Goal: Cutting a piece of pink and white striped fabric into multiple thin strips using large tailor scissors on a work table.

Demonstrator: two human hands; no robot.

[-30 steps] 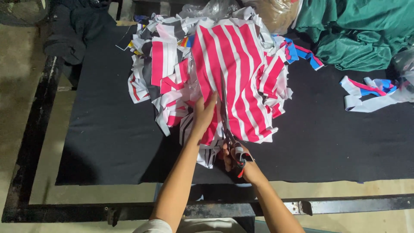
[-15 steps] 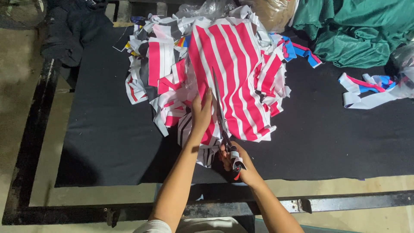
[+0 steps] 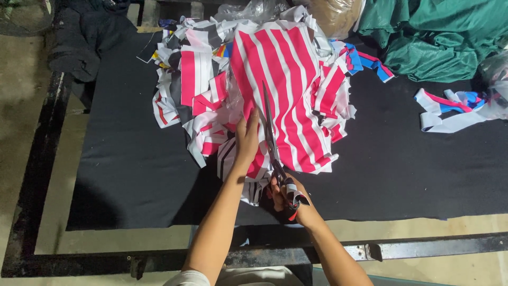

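Note:
A pile of pink-and-white striped fabric (image 3: 296, 79) lies on the black cloth-covered table (image 3: 132, 164). My left hand (image 3: 247, 139) presses flat on the striped fabric near its lower edge. My right hand (image 3: 288, 196) grips the handles of long scissors (image 3: 270, 132), whose blades run up along the fabric just right of my left hand. The blades look nearly closed, lying on a pink stripe.
Green cloth (image 3: 439, 37) is heaped at the back right. Blue, red and white strips (image 3: 455, 108) lie at the right. Dark clothing (image 3: 79, 37) hangs at the back left. A plastic bag (image 3: 333, 13) sits behind the pile. A black metal frame (image 3: 370, 249) borders the table.
The scissor blades have pushed farther up into the striped fabric. My left hand has stayed pressed on the cloth beside them.

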